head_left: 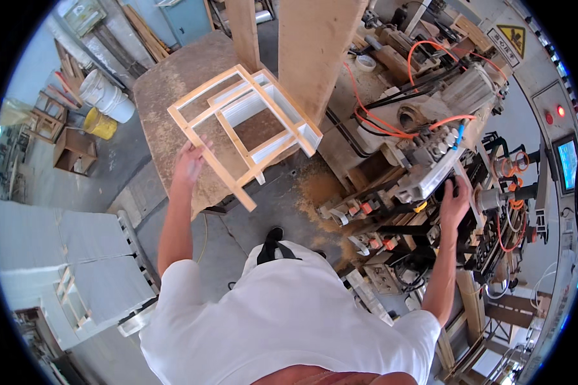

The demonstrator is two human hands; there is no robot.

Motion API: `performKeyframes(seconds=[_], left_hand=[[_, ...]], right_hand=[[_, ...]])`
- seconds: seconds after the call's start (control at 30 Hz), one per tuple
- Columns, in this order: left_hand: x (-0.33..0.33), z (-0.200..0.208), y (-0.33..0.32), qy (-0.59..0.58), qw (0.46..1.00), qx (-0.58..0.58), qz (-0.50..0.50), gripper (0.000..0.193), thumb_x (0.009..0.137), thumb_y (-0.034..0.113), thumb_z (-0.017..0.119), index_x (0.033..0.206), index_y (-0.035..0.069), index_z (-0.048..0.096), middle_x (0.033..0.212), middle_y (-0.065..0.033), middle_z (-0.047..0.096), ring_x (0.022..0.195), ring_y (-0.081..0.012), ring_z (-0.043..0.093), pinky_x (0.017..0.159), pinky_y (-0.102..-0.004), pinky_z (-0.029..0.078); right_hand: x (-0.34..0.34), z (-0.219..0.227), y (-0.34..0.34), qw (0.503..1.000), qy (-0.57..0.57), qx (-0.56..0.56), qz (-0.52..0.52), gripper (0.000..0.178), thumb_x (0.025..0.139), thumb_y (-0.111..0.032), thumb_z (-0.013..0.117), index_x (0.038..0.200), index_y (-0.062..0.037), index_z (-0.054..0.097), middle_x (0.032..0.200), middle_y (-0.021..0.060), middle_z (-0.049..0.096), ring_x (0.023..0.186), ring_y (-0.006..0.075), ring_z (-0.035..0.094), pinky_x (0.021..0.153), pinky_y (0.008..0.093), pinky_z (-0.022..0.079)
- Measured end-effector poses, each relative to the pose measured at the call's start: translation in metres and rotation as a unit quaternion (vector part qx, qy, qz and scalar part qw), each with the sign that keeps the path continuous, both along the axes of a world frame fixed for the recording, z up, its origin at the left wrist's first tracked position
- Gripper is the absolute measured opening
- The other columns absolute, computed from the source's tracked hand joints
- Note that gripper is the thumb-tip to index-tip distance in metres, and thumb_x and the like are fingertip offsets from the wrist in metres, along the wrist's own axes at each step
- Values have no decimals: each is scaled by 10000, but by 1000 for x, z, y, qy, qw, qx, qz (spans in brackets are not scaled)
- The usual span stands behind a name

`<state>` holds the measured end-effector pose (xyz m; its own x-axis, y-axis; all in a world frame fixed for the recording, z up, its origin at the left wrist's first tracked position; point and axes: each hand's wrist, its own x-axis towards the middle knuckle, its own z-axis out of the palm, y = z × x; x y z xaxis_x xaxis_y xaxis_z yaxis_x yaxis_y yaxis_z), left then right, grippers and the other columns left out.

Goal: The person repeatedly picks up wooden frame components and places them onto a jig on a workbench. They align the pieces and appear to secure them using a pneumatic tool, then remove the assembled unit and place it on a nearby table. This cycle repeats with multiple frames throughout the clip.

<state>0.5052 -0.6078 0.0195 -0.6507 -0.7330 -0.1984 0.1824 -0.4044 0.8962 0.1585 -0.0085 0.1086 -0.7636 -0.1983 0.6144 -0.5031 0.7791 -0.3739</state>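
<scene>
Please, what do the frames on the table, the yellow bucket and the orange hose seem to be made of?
Frames: apparently wood, pale tan bars, white side faces; perhaps painted.
Yellow bucket: probably plastic, bright moulded-looking body.
Orange hose: flexible plastic or rubber, judging by its smooth curves; which one, I cannot tell.

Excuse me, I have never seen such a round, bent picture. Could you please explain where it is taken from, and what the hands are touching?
This is one fisheye picture from a camera on a person's head, looking down; that is why straight edges bend near the rim. No robot is here: the bare hands belong to the person in the white T-shirt. The left hand touches the edge of some pale wooden frames, which rest on a brown, dusty table and jut past its edge. The right hand is at a machine with orange hoses; what its fingers touch is hard to tell.
</scene>
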Motion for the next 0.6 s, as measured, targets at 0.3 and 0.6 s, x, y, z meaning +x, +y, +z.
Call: performKeyframes(seconds=[0.3,0.6], left_hand=[[-112,-95,-92,-284,946,-88,-129,299,946,169,571,1124,-68,609,1062,-205,652,1038,-266,653,876,-400,539],[-112,-47,-31,-413,644,-624,-159,442,884,401,644,1028,-14,687,994,-239,679,963,-372,647,849,-475,502]], right_hand=[[193,-128,-36,947,-294,-128,-9,263,865,-37,686,1120,-1,631,886,50,666,802,122,640,720,264,505],[320,-179,-10,856,-453,-84,-234,328,834,-208,694,1091,-4,682,858,182,710,807,245,698,757,352,526]])
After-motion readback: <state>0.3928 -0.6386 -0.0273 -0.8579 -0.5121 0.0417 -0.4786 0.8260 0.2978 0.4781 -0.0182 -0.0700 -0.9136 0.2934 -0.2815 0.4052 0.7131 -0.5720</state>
